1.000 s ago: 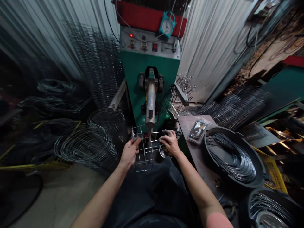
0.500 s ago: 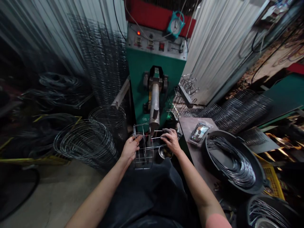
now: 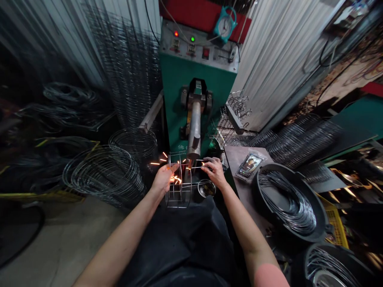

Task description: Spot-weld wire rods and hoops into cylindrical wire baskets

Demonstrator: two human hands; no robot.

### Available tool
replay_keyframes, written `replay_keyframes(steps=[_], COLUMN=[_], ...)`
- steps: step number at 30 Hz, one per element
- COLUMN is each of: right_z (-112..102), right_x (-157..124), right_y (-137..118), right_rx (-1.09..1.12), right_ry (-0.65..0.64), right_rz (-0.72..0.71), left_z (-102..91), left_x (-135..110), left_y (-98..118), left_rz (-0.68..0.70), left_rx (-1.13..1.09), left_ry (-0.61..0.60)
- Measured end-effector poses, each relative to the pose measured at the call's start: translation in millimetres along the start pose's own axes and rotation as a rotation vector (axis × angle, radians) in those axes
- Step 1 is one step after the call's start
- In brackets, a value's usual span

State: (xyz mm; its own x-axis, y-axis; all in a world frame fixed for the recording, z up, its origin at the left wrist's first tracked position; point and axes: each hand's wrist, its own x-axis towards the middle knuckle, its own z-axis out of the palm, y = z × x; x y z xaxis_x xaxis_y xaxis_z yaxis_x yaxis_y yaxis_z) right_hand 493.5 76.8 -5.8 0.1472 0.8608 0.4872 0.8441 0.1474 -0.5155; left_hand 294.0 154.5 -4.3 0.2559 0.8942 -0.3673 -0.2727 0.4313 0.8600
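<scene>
My left hand is closed on a small wire rack of thin metal rods, held under the welding arm of a green spot welder. A bent wire piece is pinched in the fingers of my right hand. Its inner ends reach the rack at the electrode tip. Bright orange sparks fly from this spot, mostly leftward over my left fingers. Exactly where wire and rack meet is partly hidden by the electrode.
A small metal bowl sits below my right hand. To the right, a side table bears a phone in a clear bag and a black tub of wire rods. Stacked wire rings stand left. A teal clock hangs on the welder.
Sparks have appeared at the electrode, and a green light now glows beside the red one on the welder's panel. Both hands keep their grips, almost in place.
</scene>
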Motion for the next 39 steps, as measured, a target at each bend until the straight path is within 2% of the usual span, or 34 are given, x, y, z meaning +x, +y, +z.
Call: replay_keyframes(steps=[4,6,9,11,12,14,16,18,20,21,22,24,27,29,31,33,35,37,39], right_z=[0,-4,-9,-7,-3,6,14,14,4,-4,-14,-33,-54,-59,-60,-61,-63,-64,-63], right_x=[2,-2,-28,-61,-80,-117,-143,-153,-145,-138,-128,-108,-85,-76,-71,-69,-68,-66,-62], right_y=[-2,-9,-31,-52,-64,-91,-117,-137,-149,-152,-154,-156,-162,-168,-177,-184,-186,-183,-175], right_rx=[-0.001,-0.020,-0.039,0.050,0.139,0.373,0.574,0.661,0.712,0.768,0.851,1.055,1.270,1.349,1.411,1.471,1.550,1.617,1.608], right_ry=[-0.010,0.030,0.173,0.175,0.110,-0.131,-0.359,-0.438,-0.352,-0.289,-0.224,-0.122,-0.025,0.021,0.031,0.014,-0.015,-0.026,-0.013], right_rz=[0.023,0.041,0.108,0.185,0.231,0.292,0.284,0.264,0.314,0.362,0.418,0.532,0.637,0.690,0.755,0.832,0.910,0.961,0.954], left_z=[0.2,-2.1,-12.6,-23.0,-28.1,-36.3,-41.0,-45.0,-53.4,-60.4,-69.4,-91.4,-122.1,-134.0,-139.7,-142.9,-146.0,-148.3,-147.3], left_x=[2,-3,-20,-36,-43,-57,-68,-78,-90,-97,-105,-120,-138,-145,-147,-146,-146,-149,-157], left_y=[2,2,-1,-5,-8,-11,-10,-5,0,1,0,-6,-26,-39,-49,-56,-62,-68,-70], left_rz=[-0.009,-0.003,-0.005,-0.020,-0.032,-0.062,-0.115,-0.153,-0.099,-0.010,0.109,0.443,0.896,1.120,1.262,1.315,1.260,1.091,0.859], left_rx=[0.003,0.002,0.007,0.006,0.004,0.001,-0.011,-0.016,0.026,0.086,0.178,0.464,0.922,1.093,1.176,1.172,1.083,0.936,0.802], left_ry=[-0.026,-0.037,-0.037,-0.030,-0.031,-0.049,-0.069,-0.129,-0.232,-0.284,-0.334,-0.399,-0.641,-0.727,-0.717,-0.679,-0.660,-0.660,-0.644])
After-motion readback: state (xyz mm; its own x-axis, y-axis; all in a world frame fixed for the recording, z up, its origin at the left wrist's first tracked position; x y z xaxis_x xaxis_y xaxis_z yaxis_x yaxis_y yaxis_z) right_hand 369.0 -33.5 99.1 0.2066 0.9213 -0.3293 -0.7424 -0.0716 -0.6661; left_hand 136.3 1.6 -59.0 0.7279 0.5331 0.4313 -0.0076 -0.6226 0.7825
